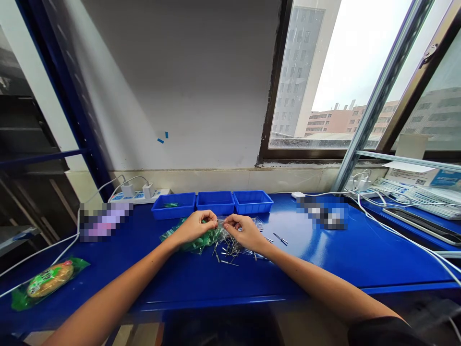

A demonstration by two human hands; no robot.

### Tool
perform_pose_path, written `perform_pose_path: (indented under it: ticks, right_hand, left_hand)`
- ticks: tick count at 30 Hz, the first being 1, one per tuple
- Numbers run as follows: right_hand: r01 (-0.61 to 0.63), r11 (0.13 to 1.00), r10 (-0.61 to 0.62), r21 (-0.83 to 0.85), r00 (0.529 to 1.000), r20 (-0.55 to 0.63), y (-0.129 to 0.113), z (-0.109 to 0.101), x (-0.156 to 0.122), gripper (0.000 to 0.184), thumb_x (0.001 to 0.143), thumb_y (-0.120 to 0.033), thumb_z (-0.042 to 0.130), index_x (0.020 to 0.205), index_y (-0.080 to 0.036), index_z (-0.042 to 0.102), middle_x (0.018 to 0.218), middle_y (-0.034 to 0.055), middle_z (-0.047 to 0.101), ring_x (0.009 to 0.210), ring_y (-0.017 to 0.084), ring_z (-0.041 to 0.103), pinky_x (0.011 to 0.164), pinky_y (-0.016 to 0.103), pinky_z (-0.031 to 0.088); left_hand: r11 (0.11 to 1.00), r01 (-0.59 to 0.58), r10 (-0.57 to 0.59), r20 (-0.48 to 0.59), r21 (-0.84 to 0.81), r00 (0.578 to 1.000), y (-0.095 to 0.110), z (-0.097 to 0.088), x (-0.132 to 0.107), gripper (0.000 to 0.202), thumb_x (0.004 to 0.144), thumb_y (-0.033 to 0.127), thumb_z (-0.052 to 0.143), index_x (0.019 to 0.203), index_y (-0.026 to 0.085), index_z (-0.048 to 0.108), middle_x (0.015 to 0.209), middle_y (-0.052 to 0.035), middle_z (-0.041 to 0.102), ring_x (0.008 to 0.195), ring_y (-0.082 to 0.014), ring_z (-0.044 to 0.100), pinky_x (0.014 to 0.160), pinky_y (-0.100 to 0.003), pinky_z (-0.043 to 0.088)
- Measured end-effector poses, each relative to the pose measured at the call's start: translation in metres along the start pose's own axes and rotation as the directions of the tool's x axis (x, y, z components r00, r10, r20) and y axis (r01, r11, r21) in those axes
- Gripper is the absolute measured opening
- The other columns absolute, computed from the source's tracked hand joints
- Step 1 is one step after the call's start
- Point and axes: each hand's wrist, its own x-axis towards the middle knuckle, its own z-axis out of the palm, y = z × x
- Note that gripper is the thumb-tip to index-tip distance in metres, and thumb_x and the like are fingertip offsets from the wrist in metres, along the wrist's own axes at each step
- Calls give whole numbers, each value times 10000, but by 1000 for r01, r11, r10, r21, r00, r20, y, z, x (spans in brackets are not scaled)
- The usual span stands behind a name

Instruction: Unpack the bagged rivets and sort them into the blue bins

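Note:
My left hand (196,226) and my right hand (245,229) meet over the middle of the blue table (324,254). Both are closed in a pinch on a small clear plastic bag (222,225) stretched between them. Under my left hand lies a heap of green plastic parts in bags (200,241). Below and between the hands several thin metal pins (227,251) lie scattered on the table. Three blue bins (212,203) stand in a row just behind the hands; the left one holds something green.
A wrapped snack in green packaging (48,279) lies at the front left. A white power strip with chargers (137,194) sits at the back left, with white cables running off. Stacked papers and a box (421,190) fill the right side under the window.

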Motion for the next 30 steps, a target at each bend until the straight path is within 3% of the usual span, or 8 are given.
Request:
perform_pose_path:
  ticks: [4, 9, 21, 30]
  right_hand:
    - [-12, 1000, 12, 7, 1000, -9, 1, 0, 0, 105, 797, -208, 525, 772, -180, 623, 692, 17, 654, 631, 133, 575, 563, 249, 428]
    - [-21, 1000, 21, 7, 1000, -9, 0, -1, 1, 123, 812, -221, 510, 773, -173, 616, 698, 24, 653, 623, 133, 573, 559, 249, 424]
    - [-11, 1000, 11, 11, 1000, 0, -1, -1, 0, 127, 809, -211, 504, 778, -169, 620, 745, 40, 668, 622, 134, 571, 564, 254, 421]
    - [11, 1000, -11, 15, 1000, 11, 0, -1, 0, 118, 805, -202, 506, 758, -180, 612, 678, 24, 643, 606, 138, 570, 554, 259, 420]
  left_hand:
    - [1000, 8, -8, -45, 3, 999, -1, -5, 2, 179, 668, 328, 546, 657, 149, 552, 610, 19, 510, 563, -111, 432, 547, -225, 333]
    - [1000, 14, -15, -206, -5, 979, -9, -24, 7, 167, 672, 324, 544, 672, 157, 538, 616, 21, 515, 581, -116, 454, 562, -227, 340]
    - [996, 34, -72, -536, -80, 841, -27, -64, 12, 292, 565, 418, 639, 694, 163, 583, 591, 16, 544, 585, -137, 498, 575, -243, 387]
    - [994, 1, -71, -653, -108, 754, -36, -79, 13, 235, 561, 369, 627, 668, 163, 593, 625, 8, 556, 624, -136, 520, 589, -235, 430]
